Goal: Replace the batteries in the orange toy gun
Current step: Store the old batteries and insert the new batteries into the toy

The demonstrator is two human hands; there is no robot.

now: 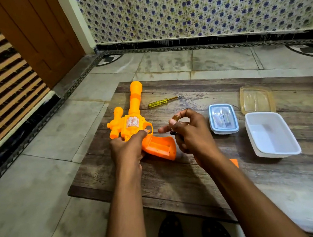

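Note:
The orange toy gun lies on the low wooden table, barrel pointing away. Its handle faces up with the battery compartment open and looking empty. My left hand grips the gun near the trigger. Just right of the handle, my right hand holds batteries in its curled fingers, a brass-coloured end showing at the top. An orange piece, probably the compartment cover, peeks out from behind my right forearm.
A yellow screwdriver lies beyond the gun. To the right stand a small blue-rimmed lidded box, an empty white tub and a clear lid. Tiled floor surrounds the table; my feet are under its near edge.

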